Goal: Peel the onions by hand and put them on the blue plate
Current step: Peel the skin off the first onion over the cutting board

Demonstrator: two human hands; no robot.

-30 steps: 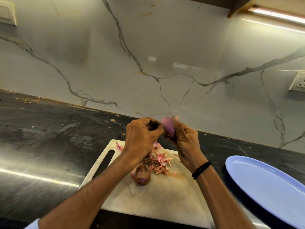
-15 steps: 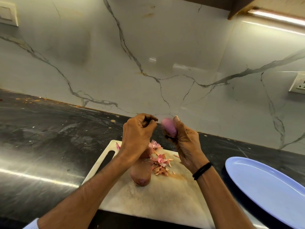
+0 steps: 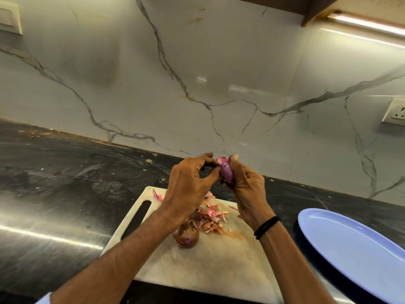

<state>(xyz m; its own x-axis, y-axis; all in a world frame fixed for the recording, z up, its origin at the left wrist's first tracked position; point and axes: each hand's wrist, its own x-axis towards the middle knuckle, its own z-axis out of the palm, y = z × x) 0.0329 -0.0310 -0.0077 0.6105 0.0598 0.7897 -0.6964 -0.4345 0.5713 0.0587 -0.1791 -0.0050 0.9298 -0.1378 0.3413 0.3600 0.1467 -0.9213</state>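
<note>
My right hand (image 3: pixel 247 189) grips a small purple onion (image 3: pixel 225 171) above the white cutting board (image 3: pixel 210 266). My left hand (image 3: pixel 190 185) is just left of it, thumb and fingertips pinching at the onion's upper left side, where a bit of skin shows. An unpeeled brown-skinned onion (image 3: pixel 186 235) lies on the board, partly behind my left forearm. Pink and brown onion peels (image 3: pixel 213 218) are scattered on the board. The blue plate (image 3: pixel 359 253) sits at the right with nothing visible on it.
The board lies on a dark stone counter (image 3: pixel 65 194) that runs back to a marble wall (image 3: pixel 197 84). A wall socket (image 3: pixel 394 115) is at the right, a switch plate (image 3: pixel 9 18) at top left. Crumbs dot the counter's far left.
My left hand pulled a little away from the onion, then came back and pinches at its upper side again. My right hand keeps holding the onion in about the same place.
</note>
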